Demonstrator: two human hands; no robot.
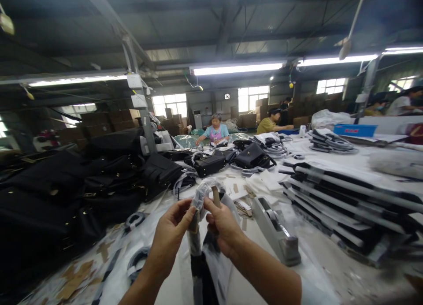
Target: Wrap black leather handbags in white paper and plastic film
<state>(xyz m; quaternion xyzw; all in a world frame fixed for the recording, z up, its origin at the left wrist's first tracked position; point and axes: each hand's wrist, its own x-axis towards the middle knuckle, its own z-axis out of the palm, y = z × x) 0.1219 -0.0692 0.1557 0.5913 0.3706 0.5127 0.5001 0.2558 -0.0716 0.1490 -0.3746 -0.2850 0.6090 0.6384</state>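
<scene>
My left hand (170, 234) pinches a plastic-wrapped bag strap (198, 195), which curves up in a loop in front of me. A brown patch (194, 221) shows on the strap just under my left thumb. My right hand (226, 230) is closed at the loop's right side, with a brown paper strip (216, 195) rising from between its fingers. Below both hands, a black length of strap (200, 274) with clear wrapping runs toward me. The tips of several right fingers are hidden behind the hand.
A grey tape dispenser (277, 232) stands right of my right hand. Stacked wrapped black panels (346, 208) lie farther right. Black bags (59, 195) pile up on the left, and brown paper scraps (77, 278) lie near them. Co-workers (215, 131) sit across the table.
</scene>
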